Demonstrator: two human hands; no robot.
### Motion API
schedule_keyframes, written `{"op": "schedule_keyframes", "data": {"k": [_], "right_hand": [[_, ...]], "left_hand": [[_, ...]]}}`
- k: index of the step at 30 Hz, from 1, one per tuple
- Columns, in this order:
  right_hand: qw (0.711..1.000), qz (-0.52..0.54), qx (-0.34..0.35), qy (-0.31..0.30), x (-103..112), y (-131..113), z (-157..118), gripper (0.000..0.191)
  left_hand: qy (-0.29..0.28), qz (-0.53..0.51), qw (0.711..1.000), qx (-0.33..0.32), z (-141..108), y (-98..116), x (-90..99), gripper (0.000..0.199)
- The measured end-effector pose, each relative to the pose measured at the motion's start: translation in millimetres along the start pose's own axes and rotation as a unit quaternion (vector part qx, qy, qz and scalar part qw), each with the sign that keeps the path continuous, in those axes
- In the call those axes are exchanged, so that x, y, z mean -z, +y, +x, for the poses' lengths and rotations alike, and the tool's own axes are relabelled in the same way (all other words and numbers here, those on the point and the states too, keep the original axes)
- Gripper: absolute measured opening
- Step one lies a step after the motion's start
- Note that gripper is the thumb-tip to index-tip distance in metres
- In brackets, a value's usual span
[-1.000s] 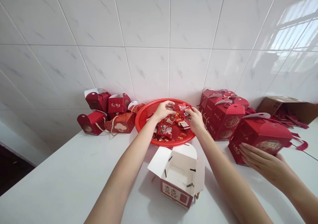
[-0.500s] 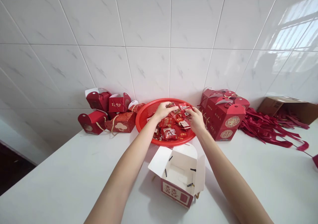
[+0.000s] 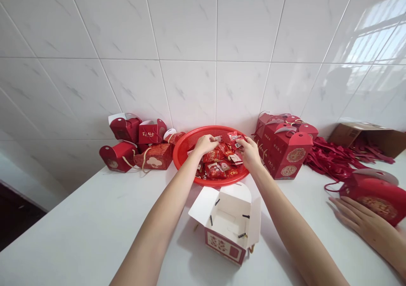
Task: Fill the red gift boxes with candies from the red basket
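My left hand (image 3: 205, 144) is over the red plastic basket (image 3: 179, 155), thumb and fingers pinched on a small wrapped candy (image 3: 218, 138) that is mostly hidden. At the basket's right side, my right hand (image 3: 250, 151) grips a red candy packet (image 3: 234, 138) with white print. Beneath both hands, several red candy packets (image 3: 215, 170) lie in the basket. Between my forearms stands an open gift box (image 3: 226, 248), flaps spread, with a white inside and a red and cream front.
Red gift boxes (image 3: 152, 155) are piled left of the basket; others (image 3: 285, 150) stand right of it. Dark red ribbons (image 3: 326, 161) spill from a cardboard carton (image 3: 358, 133). At the right edge, another person's hand (image 3: 364, 222) touches a red box (image 3: 377, 193).
My left hand has drawn slightly left, away from my right hand, which stays nearly still with its packet. Another person's hand and a red box have come in from the right.
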State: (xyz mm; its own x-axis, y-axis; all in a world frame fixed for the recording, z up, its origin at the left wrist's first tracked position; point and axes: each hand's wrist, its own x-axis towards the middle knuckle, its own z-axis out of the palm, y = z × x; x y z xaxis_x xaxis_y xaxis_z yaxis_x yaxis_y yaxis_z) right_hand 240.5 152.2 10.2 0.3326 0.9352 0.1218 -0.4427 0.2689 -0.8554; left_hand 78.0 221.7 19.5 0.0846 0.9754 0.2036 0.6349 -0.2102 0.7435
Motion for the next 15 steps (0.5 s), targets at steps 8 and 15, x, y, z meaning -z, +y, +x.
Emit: {"op": "schedule_keyframes", "data": {"k": [8, 15], "right_hand": [[1.000, -0.007, 0.004, -0.001, 0, 0, -1, 0.022], [1.000, -0.012, 0.007, -0.001, 0, 1, -1, 0.023]], "left_hand": [[-0.111, 0.006, 0.992, 0.055, -3, -8, 2.5, 0.018], [-0.203, -0.076, 0.976, 0.033, -2, -6, -3.5, 0.022]]}}
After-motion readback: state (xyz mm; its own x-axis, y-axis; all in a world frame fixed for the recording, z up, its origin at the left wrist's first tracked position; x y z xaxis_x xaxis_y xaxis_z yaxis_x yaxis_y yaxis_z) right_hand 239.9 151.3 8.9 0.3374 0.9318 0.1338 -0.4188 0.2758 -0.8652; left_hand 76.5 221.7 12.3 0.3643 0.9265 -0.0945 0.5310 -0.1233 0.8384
